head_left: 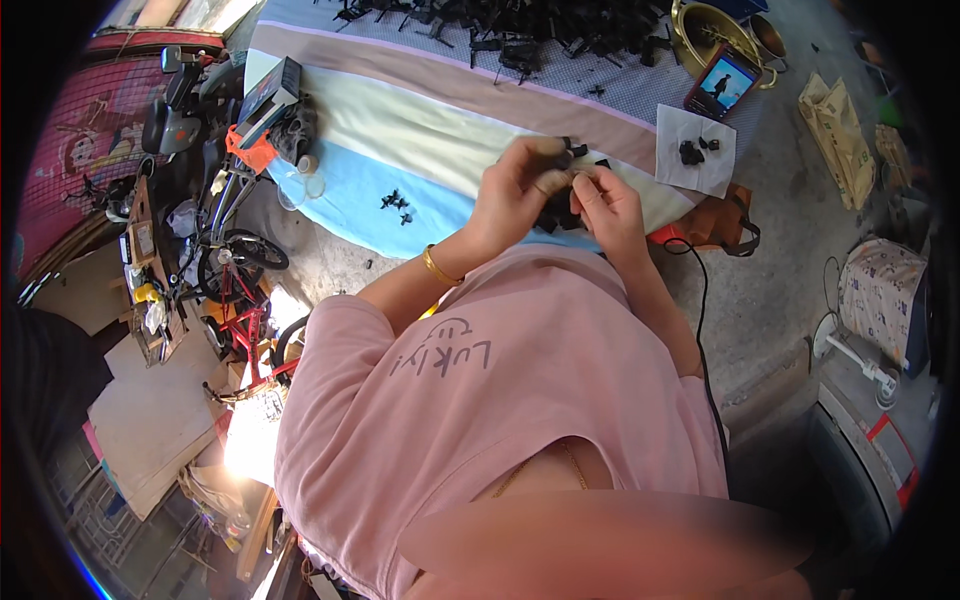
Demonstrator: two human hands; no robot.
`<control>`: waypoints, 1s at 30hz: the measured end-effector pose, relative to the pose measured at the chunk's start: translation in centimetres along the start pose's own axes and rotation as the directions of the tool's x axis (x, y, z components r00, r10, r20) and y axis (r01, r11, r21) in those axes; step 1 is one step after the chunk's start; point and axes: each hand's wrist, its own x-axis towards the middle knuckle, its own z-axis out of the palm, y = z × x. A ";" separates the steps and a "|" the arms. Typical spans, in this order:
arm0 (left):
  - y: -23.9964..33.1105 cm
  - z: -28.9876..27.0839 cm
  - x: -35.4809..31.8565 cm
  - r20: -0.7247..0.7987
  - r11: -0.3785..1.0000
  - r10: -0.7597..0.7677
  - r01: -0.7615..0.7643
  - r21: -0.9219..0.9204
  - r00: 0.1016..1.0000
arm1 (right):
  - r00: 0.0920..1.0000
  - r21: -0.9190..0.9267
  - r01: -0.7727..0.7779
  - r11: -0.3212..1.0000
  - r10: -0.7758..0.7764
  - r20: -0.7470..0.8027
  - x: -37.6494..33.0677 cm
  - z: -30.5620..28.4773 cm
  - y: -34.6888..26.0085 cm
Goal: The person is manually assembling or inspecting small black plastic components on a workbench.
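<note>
Over the near edge of a table with a striped cloth (410, 120), my two hands come together. My left hand (515, 190), with a gold bangle (437, 267) on its wrist, pinches a small black plastic part (574, 149) between thumb and fingers. Just beside it, my right hand (610, 203) has thumb and forefinger pressed together at the same spot; what they grip is too small to make out. Below the hands more black pieces (555, 212) show, partly hidden by the fingers. Several small black parts (397, 205) lie on the blue stripe to the left.
A large heap of black parts (520, 30) covers the far side. At the right are a lit phone (722, 84), a brass-coloured pot (700, 30) and white paper (718, 140) bearing dark bits. A box (272, 95) stands left, near a bicycle (240, 260). A black cable (706, 330) hangs beside my right arm.
</note>
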 end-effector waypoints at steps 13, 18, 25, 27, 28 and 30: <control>0.6 -1.2 0.3 0.477 0.695 -0.392 0.593 -0.406 0.787 | 0.950 -0.221 0.303 0.927 -0.313 -0.011 -1.0 -1.0 -2.4; 2.9 -0.3 -0.6 0.388 0.910 -0.276 0.369 -0.189 0.879 | 0.989 -0.193 0.129 0.973 -0.141 -0.052 -0.5 -0.7 -1.6; 2.0 0.5 -0.8 0.305 0.975 -0.204 0.221 -0.023 0.930 | 1.000 -0.163 0.011 0.987 -0.013 -0.008 -0.4 -0.8 -1.4; 1.6 0.4 -0.8 0.292 0.964 -0.235 0.262 -0.055 0.927 | 0.983 0.064 -0.184 0.981 0.182 0.024 -0.5 -1.2 -1.3; 1.5 0.4 -0.7 0.280 0.950 -0.266 0.301 -0.087 0.922 | 0.983 0.064 -0.184 0.981 0.183 0.025 -0.5 -1.3 -1.4; 1.4 0.1 -0.3 0.283 0.928 -0.265 0.324 -0.185 0.922 | 0.980 0.114 -0.196 0.974 0.190 0.058 -0.5 -1.4 -1.5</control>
